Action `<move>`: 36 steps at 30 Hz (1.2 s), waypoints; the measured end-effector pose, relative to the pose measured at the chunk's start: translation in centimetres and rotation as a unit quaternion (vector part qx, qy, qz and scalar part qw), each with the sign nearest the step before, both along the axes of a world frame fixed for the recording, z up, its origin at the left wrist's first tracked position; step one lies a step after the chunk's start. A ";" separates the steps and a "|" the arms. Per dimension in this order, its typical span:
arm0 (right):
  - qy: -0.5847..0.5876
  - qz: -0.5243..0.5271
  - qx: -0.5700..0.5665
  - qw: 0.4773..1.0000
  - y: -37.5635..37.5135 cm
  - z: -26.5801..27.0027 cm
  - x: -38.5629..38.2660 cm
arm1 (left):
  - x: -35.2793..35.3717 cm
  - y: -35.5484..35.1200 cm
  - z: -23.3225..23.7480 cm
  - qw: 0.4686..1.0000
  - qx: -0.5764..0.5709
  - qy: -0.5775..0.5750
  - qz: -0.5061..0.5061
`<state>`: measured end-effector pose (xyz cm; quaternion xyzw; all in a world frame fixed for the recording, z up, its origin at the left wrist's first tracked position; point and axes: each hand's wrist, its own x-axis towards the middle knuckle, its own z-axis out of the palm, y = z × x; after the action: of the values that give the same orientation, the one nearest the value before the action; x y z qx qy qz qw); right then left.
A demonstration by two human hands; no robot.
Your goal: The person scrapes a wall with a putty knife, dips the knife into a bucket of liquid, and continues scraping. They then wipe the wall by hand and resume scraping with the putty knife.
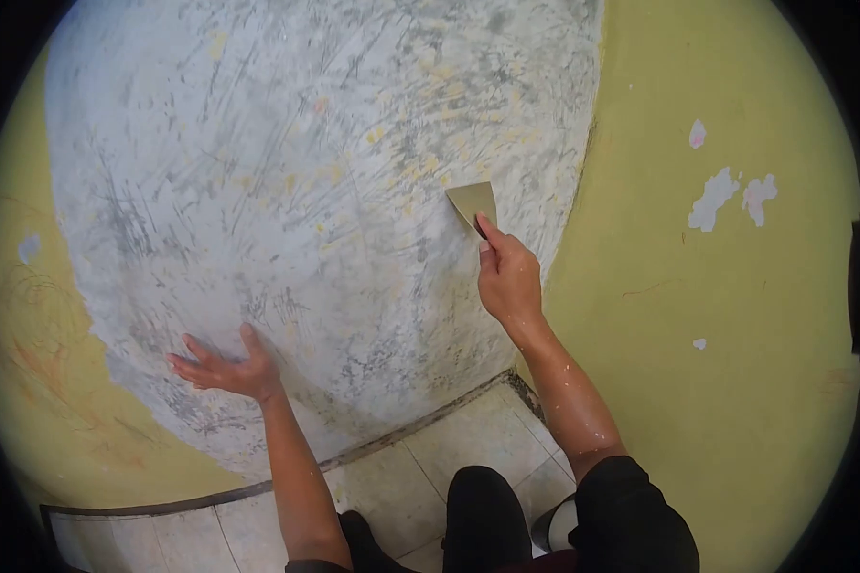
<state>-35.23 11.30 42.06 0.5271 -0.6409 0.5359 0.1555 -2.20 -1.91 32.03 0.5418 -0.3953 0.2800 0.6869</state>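
My right hand [509,277] is wrapped round the handle of a paint scraper [474,202], its index finger stretched along the blade. The wide metal blade points up and overlaps the scraped patch of wall [354,220], which is whitish grey with dark scuffs and yellow flecks. The scraper's handle is mostly hidden in the palm. Lower on the left, my left hand [229,368] is spread with fingers apart and thumb up, close over the same patch, holding nothing. White specks dot my right forearm.
Yellow-green paint [707,267] covers the wall on both sides, with small chipped spots [715,199] at the right. Below runs a tiled floor [382,487] with a dark edge along the wall. My knee [487,520] and a whitish round container [562,523] are at the bottom.
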 end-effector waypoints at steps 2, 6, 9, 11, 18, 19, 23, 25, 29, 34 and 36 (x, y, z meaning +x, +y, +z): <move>0.024 -0.009 0.008 1.000 -0.1 -0.1 0.0 | 0.2 -0.1 -0.1 0.998 -0.049 -0.031 -0.016; 0.079 -0.049 -0.002 0.996 -0.8 0.4 -0.2 | 0.5 -0.8 -0.8 0.998 -0.045 -0.043 -0.018; 0.087 -0.050 -0.002 0.995 -1.3 0.3 -0.1 | 0.3 -0.9 -1.0 0.997 -0.058 -0.052 -0.015; 0.094 -0.049 -0.018 0.994 -1.2 0.5 -0.1 | -0.2 -0.8 -0.8 0.997 -0.073 -0.031 -0.012; 0.089 -0.059 0.004 0.994 -1.9 1.0 0.0 | 0.2 -1.2 -0.7 0.992 -0.106 -0.047 -0.040; 0.096 -0.074 0.026 0.992 -1.7 1.0 -0.1 | 0.3 -1.4 -0.8 0.994 -0.095 -0.041 -0.040; 0.119 -0.075 0.001 0.990 -1.7 0.3 0.2 | 0.4 -1.2 -1.5 0.995 -0.077 -0.035 -0.053; 0.135 -0.083 -0.023 0.987 -2.1 0.6 0.4 | 0.3 -1.3 -1.2 0.996 -0.077 -0.026 -0.047; 0.132 -0.077 -0.008 0.988 -1.8 0.7 0.5 | -0.1 -0.7 -0.7 0.993 -0.100 -0.037 -0.057; 0.125 -0.084 -0.019 0.988 -2.6 2.4 0.7 | 0.4 -1.0 -1.4 0.993 -0.090 -0.040 -0.057; 0.103 -0.077 -0.007 0.992 -2.4 2.4 0.7 | 0.5 -1.1 -1.4 0.994 -0.082 -0.038 -0.057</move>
<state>-34.55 8.94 44.50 0.5272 -0.6566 0.4698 0.2650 -1.75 -3.02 30.66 0.4494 -0.4267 0.2924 0.7283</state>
